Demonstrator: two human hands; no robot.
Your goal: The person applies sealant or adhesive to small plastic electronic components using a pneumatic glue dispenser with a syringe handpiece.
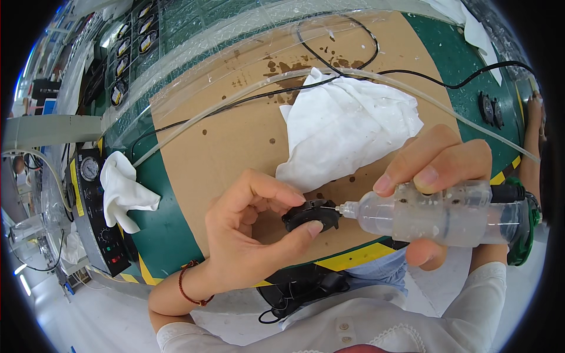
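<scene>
Just this side of the white cloth, the left hand pinches a round black part; the right hand grips a clear syringe, needle at the part's edge. Looks like dispensing; next calls for steady aim.

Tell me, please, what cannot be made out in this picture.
- Black part, near edge: head view, partly covered by the left hand.
- Needle: head view, too small to tell whether its tip touches the black part.
- Syringe, upper side: head view, partly covered by the right hand.
- Big cloth: head view, it hides whatever is beneath.
- Gauge: head view, reading too small.
</scene>
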